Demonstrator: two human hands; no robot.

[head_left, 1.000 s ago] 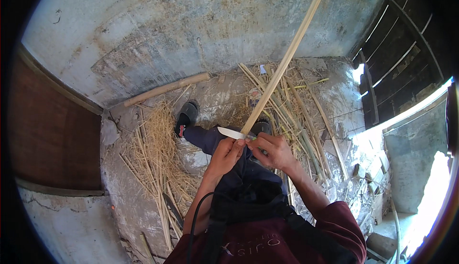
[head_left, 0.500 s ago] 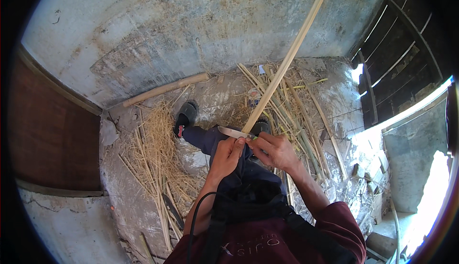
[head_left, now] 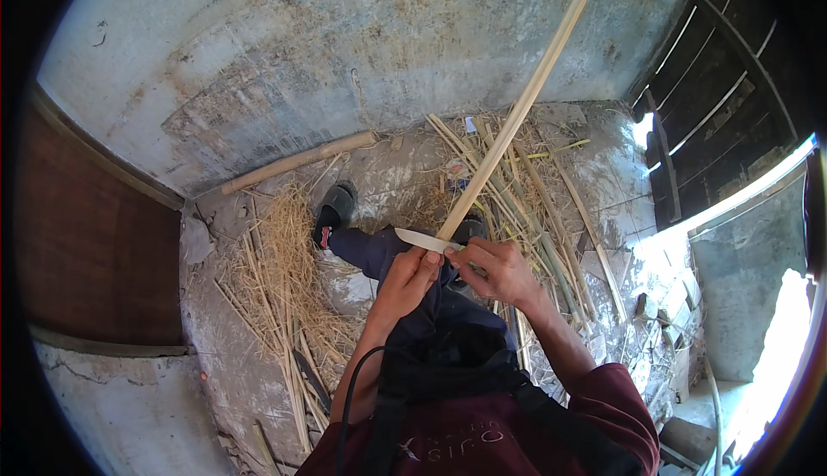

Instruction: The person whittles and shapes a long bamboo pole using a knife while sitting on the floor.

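A long pale bamboo strip (head_left: 514, 123) slants from my lap up toward the far right. Around its near end my left hand (head_left: 412, 280) is closed, the thumb close to the blade. My right hand (head_left: 493, 271) grips a knife (head_left: 422, 240), whose handle is mostly hidden by the fingers. The blade lies across the strip near its lower end and points left. Both hands are close together above my dark trousers.
Loose shavings and thin strips (head_left: 293, 278) lie on the floor at left. More bamboo pieces (head_left: 543, 217) are heaped at right. A thick bamboo pole (head_left: 298, 162) rests by the concrete wall (head_left: 362, 54). A dark slatted panel (head_left: 719, 88) stands at far right.
The blade has turned slightly, its flat face now showing brighter. The strip's far end has shifted a little to the right. Both hands keep their hold.
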